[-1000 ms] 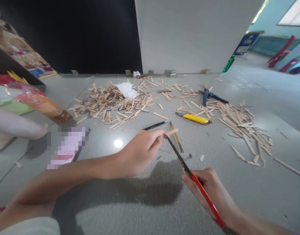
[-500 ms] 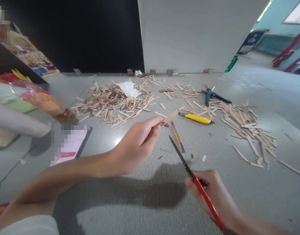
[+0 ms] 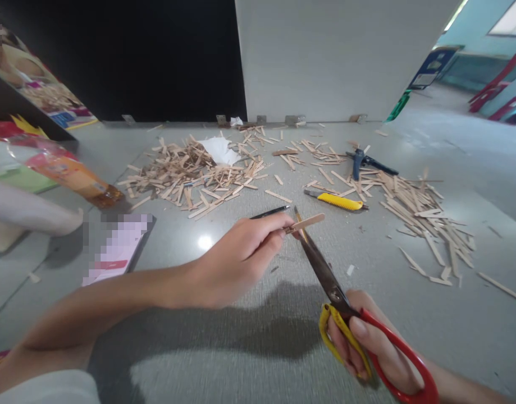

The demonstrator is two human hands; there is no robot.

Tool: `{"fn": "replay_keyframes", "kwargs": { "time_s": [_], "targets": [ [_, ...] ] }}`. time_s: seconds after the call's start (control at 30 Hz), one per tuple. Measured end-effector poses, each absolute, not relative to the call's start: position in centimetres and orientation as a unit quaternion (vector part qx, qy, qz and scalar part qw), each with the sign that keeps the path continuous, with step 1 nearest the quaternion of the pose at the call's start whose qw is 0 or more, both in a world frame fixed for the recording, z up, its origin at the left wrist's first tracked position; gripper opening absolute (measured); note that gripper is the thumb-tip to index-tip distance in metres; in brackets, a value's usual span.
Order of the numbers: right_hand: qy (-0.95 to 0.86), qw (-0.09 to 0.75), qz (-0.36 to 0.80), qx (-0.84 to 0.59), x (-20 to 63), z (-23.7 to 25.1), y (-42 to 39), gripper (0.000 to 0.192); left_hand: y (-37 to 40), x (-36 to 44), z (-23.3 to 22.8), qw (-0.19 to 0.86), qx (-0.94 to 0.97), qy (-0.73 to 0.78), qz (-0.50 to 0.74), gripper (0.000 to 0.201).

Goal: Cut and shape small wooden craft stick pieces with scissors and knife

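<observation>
Between the thumb and fingers of my left hand [image 3: 245, 255] is a flat wooden craft stick [image 3: 309, 221], its rounded end pointing right. My right hand [image 3: 379, 339] grips a pair of scissors [image 3: 325, 272] with one red and one yellow handle. The scissors' tips reach up to the craft stick beside my left fingertips; whether the blades touch it I cannot tell. Behind my left hand lies a black pen [image 3: 271, 212] on the grey floor. A thin yellowish tool [image 3: 297, 216] lies partly hidden under the stick and blades.
Cut stick pieces form a heap [image 3: 190, 174] with white paper [image 3: 219, 150], and another pile [image 3: 430, 213] lies right. A yellow utility knife [image 3: 339, 201] and a dark clamp-like tool [image 3: 361, 163] lie ahead. On the left are a phone [image 3: 123, 247], a bottle [image 3: 76, 174] and another person's limb [image 3: 30, 207].
My right hand has turned the scissors so both handles show, and their tips have come up to the craft stick. My left hand has lowered the stick slightly, uncovering the black pen.
</observation>
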State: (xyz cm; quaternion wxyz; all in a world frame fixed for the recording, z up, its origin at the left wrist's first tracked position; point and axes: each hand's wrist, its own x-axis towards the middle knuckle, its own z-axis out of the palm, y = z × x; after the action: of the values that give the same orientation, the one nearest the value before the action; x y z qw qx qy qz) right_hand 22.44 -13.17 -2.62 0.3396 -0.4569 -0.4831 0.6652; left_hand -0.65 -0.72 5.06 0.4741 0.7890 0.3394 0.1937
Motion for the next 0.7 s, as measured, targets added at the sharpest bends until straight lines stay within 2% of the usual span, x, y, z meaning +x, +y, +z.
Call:
{"fn": "replay_keyframes", "kwargs": {
  "time_s": [0.47,0.7],
  "targets": [
    [-0.435,0.304,0.72,-0.448,22.45,-2.38,-13.28,0.082,-0.81,-0.22,4.67,0.417,0.825,0.327,0.195,0.029],
    [-0.404,0.337,0.733,-0.431,22.21,-3.11,-13.55,0.079,-0.87,-0.13,4.64,0.408,0.831,0.322,0.199,0.035]
  ]
}}
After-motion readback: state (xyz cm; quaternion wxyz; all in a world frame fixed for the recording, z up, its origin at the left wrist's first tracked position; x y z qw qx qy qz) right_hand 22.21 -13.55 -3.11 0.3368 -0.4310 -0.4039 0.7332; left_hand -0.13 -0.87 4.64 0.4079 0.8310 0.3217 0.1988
